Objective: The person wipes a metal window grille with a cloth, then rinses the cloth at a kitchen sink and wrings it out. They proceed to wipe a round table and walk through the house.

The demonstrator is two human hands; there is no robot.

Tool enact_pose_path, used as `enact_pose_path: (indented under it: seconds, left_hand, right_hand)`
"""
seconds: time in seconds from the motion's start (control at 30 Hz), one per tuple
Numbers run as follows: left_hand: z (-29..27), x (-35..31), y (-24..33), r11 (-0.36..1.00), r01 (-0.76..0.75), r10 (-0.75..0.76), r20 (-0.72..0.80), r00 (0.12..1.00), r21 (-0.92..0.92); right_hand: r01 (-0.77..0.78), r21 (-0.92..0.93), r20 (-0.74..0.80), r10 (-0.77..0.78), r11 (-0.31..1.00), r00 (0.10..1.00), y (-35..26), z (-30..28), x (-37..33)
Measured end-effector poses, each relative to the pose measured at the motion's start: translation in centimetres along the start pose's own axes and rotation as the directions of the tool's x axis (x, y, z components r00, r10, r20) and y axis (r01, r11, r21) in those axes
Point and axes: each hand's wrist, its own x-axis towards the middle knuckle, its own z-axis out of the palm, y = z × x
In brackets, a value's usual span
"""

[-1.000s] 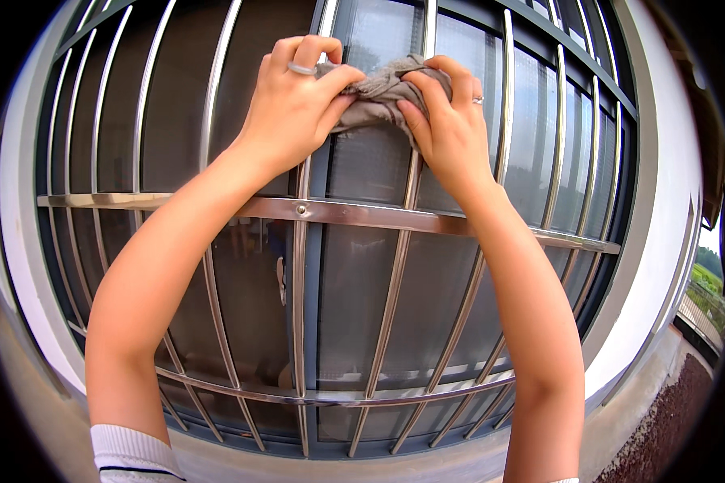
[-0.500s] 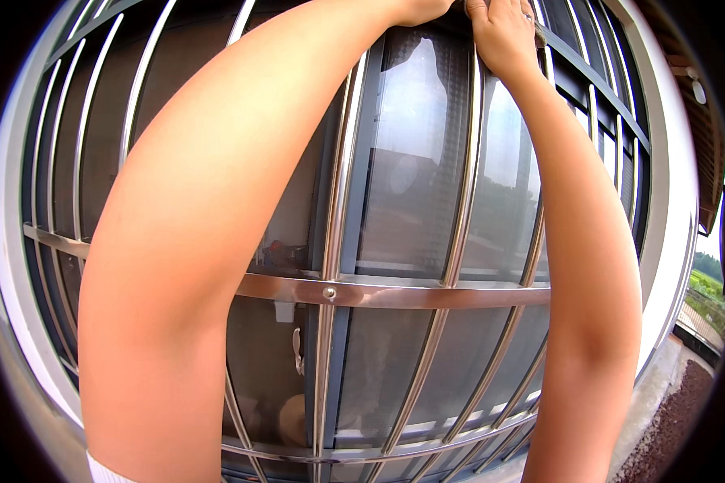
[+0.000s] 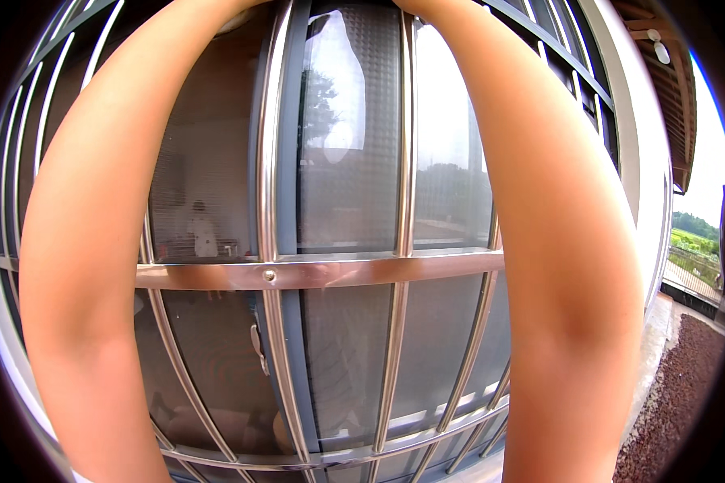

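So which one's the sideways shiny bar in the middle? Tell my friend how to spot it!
Find the big barred window filling much of the picture. About halfway down, the flat, shiny crossbar runs sideways over the upright bars. A round bolt shows plainly on it, unlike the lower crossbar.

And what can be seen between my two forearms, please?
In the head view: upright metal bars, horizontal metal rails, and window panes behind them.

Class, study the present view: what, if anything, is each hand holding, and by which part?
It cannot be told: the left forearm and right forearm run past the picture's top edge, so neither hand's grip shows.
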Motion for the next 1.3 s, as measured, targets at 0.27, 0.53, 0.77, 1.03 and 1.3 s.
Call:
enact_pose_path:
  seconds: [0.27,0.53,0.77,1.03,1.3]
  left_hand:
    - [5.5,5.9,7.1,0.996,-0.023,0.018,0.057,0.998,0.091]
    - [11.6,12.8,17.4,1.000,0.004,-0.006,0.060,0.998,0.031]
    - [16.1,18.2,24.7,0.999,-0.010,0.013,0.055,0.998,-0.052]
    - [21.6,22.2,29.1,0.993,-0.097,0.098,-0.017,0.995,0.073]
    - [23.2,23.1,32.6,0.991,0.021,-0.023,0.013,1.000,0.136]
  right_hand:
    - [0.046,-0.199,0.163,-0.013,0.979,0.987,6.3,-8.4,-4.6]
    - [0.030,-0.359,0.111,0.011,0.933,0.994,16.7,-12.4,-11.2]
    - [-0.023,-0.307,0.055,0.042,0.951,0.998,24.2,-16.4,-16.5]
    - [0.003,-0.207,0.038,0.005,0.978,0.999,29.4,-21.1,-21.6]
    - [-0.068,0.074,-0.004,0.068,0.995,0.998,32.8,-21.8,-24.6]
